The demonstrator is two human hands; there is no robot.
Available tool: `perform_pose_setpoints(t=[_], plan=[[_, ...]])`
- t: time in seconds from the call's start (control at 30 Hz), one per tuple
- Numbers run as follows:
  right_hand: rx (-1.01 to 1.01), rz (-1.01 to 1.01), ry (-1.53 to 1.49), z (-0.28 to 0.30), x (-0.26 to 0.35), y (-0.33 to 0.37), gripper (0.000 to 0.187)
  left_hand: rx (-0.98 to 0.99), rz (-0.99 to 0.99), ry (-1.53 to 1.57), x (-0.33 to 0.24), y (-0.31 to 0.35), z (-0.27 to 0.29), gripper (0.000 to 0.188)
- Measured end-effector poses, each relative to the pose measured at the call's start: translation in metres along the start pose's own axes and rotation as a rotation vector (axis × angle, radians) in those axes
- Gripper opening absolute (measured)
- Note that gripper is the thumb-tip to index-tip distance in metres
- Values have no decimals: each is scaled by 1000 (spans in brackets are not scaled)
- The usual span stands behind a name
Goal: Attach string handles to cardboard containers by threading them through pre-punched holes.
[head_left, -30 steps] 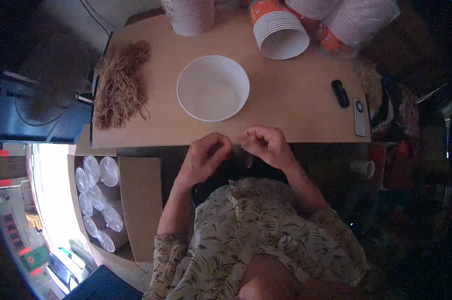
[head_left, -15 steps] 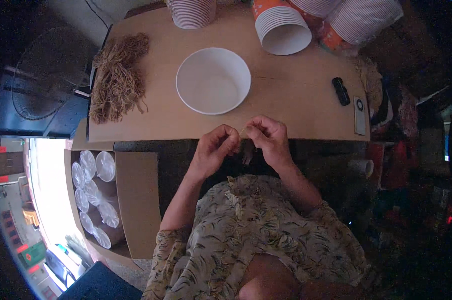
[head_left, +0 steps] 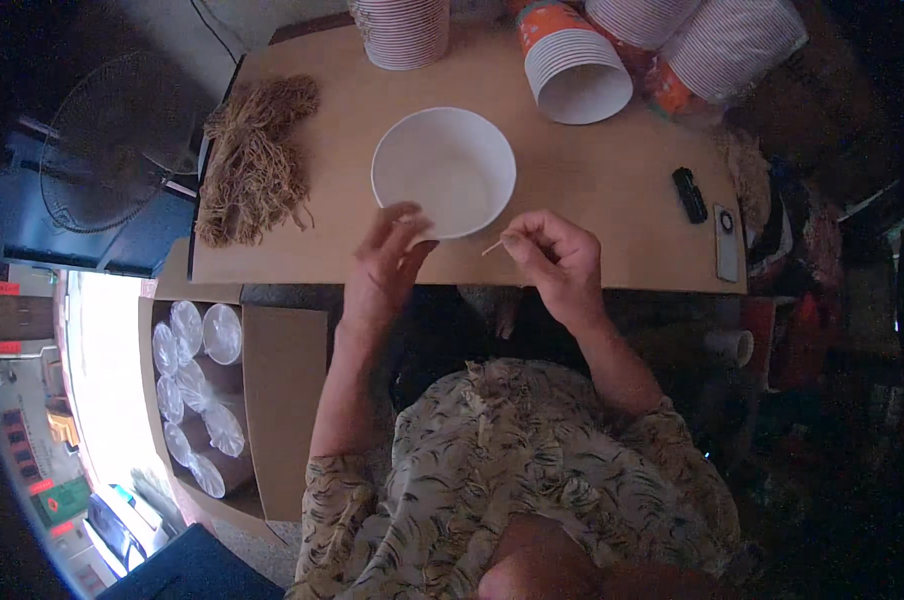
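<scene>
A white paper bowl [head_left: 444,170] stands upright on the tan table [head_left: 612,190]. My left hand [head_left: 387,262] reaches toward the bowl's near rim with fingers apart, and its fingertips touch or nearly touch the rim. My right hand [head_left: 557,260] is just right of the bowl and pinches a thin pale stick [head_left: 493,246] that points toward the bowl. A pile of tan rubber bands [head_left: 257,160] lies at the table's left end.
Stacks of paper bowls [head_left: 404,30] and an orange-sided stack lying on its side [head_left: 572,62] line the far edge. A small black object [head_left: 688,194] and a slim remote-like device [head_left: 727,243] lie at right. A carton of clear lids [head_left: 197,390] and a fan [head_left: 107,130] are at left.
Both hands moved forward from the table's near edge toward the bowl. They have separated: the left hand opened and reached to the bowl's rim, and the right keeps the stick.
</scene>
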State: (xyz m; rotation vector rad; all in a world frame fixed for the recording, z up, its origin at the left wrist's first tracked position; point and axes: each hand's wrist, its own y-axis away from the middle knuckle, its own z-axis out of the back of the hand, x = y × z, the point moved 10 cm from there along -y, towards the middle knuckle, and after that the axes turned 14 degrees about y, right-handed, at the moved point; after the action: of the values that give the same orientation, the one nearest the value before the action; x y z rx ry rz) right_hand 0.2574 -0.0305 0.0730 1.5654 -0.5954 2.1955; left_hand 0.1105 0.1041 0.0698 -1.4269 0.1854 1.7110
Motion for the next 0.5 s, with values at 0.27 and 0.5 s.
perform_pose_setpoints(t=[0.27,0.5], plan=[[-7,18,89,-19,-19,1,8,-3,-187,-248,-2,53,-30,27],[112,-66,170,-41,-46,2,9,-48,-161,-206,-1,58,-28,31]])
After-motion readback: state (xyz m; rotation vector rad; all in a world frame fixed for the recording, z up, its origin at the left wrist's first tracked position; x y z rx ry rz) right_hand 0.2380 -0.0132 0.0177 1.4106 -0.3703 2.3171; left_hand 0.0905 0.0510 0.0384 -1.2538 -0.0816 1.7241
